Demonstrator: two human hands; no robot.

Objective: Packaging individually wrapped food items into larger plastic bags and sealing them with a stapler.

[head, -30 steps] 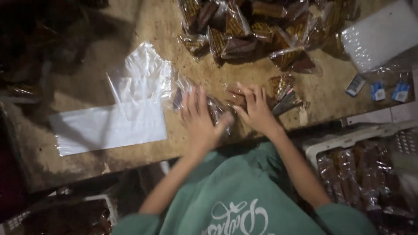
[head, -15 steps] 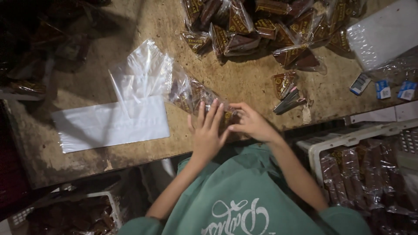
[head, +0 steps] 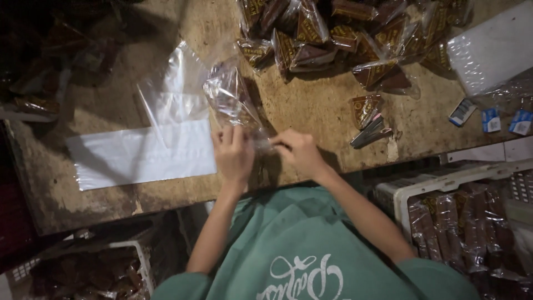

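Gripped clear plastic bag (head: pixel 233 100) at its near end with both hands (head: pixel 234 154) (head: pixel 300 153); long axis ran toward eleven o'clock across counter (head: pixel 311 111).

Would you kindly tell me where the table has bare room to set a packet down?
Bare wood lies between the right hand and the pile of wrapped triangular packets, and along the table edge below the flat clear bags. The far right is crowded.

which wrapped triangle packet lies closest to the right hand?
The lone triangle packet beside the dark flat wrapper, just up and right of the right hand; the others sit piled farther up.
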